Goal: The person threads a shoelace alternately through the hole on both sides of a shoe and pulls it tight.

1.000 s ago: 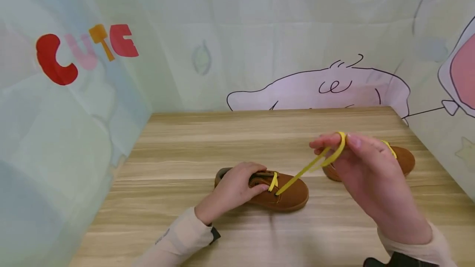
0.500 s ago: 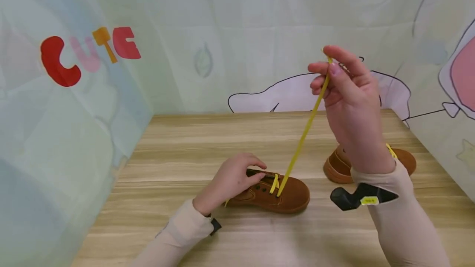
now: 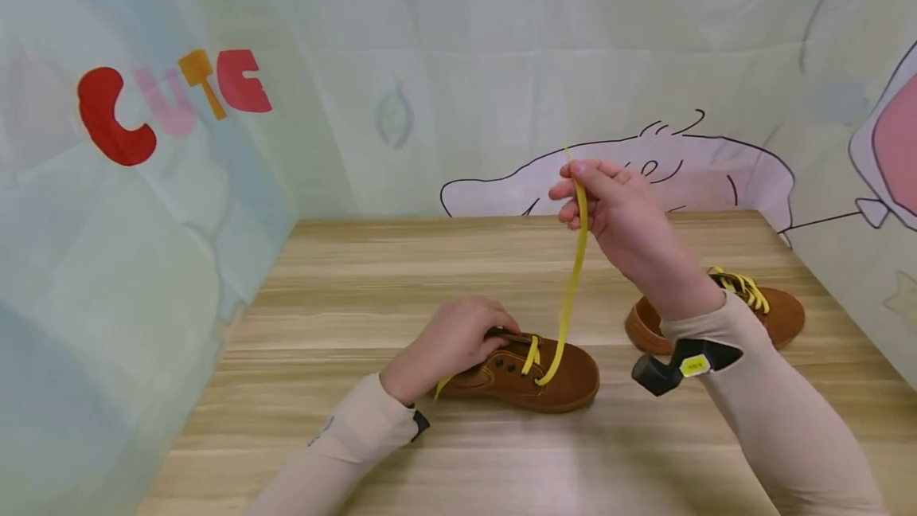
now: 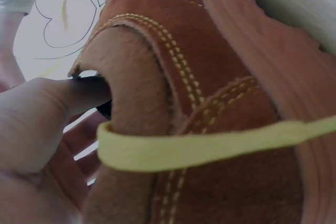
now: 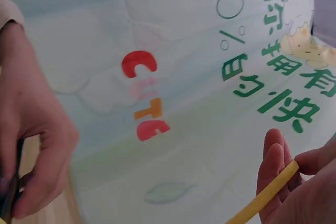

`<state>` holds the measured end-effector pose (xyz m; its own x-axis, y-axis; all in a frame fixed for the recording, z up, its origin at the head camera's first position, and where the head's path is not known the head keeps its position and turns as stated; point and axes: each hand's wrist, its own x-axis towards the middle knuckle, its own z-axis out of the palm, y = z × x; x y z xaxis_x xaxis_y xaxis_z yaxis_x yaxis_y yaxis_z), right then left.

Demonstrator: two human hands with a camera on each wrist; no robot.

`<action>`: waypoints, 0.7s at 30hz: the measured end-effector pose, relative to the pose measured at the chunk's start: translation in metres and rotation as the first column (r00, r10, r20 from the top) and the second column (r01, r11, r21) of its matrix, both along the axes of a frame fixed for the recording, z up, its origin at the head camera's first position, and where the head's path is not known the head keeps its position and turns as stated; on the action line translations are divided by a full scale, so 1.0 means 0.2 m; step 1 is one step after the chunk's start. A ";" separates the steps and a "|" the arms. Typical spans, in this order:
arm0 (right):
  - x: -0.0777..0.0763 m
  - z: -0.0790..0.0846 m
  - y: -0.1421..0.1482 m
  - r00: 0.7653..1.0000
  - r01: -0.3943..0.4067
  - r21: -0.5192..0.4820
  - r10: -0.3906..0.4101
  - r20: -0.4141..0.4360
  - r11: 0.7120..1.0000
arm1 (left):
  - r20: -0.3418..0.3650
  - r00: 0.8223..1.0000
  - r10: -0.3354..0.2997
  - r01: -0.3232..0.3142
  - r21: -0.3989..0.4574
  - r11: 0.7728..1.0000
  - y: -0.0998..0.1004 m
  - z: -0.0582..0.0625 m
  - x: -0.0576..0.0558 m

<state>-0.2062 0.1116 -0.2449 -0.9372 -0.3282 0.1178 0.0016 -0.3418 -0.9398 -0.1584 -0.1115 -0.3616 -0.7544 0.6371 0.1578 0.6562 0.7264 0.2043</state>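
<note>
A brown shoe (image 3: 516,381) lies on its sole on the wooden table, toe to the right. My left hand (image 3: 451,345) grips it at the ankle opening; the left wrist view shows the thumb (image 4: 63,98) hooked inside the collar (image 4: 131,61). Between thumb and finger my right hand (image 3: 623,217) pinches a yellow shoelace (image 3: 575,269), raised well above the shoe. That lace runs down, slightly slack, to a front eyelet. One short crossing of lace (image 3: 532,353) spans the tongue, and bare eyelets sit behind it. A loose lace end (image 4: 210,150) hangs along the shoe's side.
Behind the right forearm stands a second brown shoe (image 3: 784,313), its yellow laces (image 3: 745,289) threaded in several rows. Printed cloth walls (image 3: 358,102) rise around the wooden table (image 3: 344,285) at the back and both sides.
My right hand rose sharply, drawing the lace taut, then came down a little and left, so the lace slackened. Its grip moved close to the lace tip. The left hand stays at the shoe.
</note>
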 end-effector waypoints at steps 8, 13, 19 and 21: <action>0.01 -0.38 -0.02 0.969 -0.170 0.745 0.247 0.007 0.645 | -0.073 0.997 0.016 -0.017 -0.002 1.000 0.02 -0.02 0.00; 0.03 -0.50 -0.02 0.904 -0.026 0.916 0.400 -0.149 0.400 | -0.099 0.995 0.018 -0.019 -0.007 1.000 0.02 -0.02 0.00; 0.05 -0.51 -0.01 0.823 0.077 0.945 0.515 -0.240 0.318 | -0.105 0.994 0.016 -0.015 0.012 1.000 0.02 -0.03 0.01; 0.05 -0.51 -0.01 0.799 0.111 0.945 0.537 -0.269 0.308 | -0.110 0.994 0.018 -0.016 0.019 1.000 0.02 -0.03 0.01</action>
<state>-0.1959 0.1099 -0.3459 -0.7160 -0.6971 -0.0361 -0.5915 0.6334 -0.4989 -0.1572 -0.1077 -0.3676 -0.7424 0.6208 0.2519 0.6632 0.7344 0.1443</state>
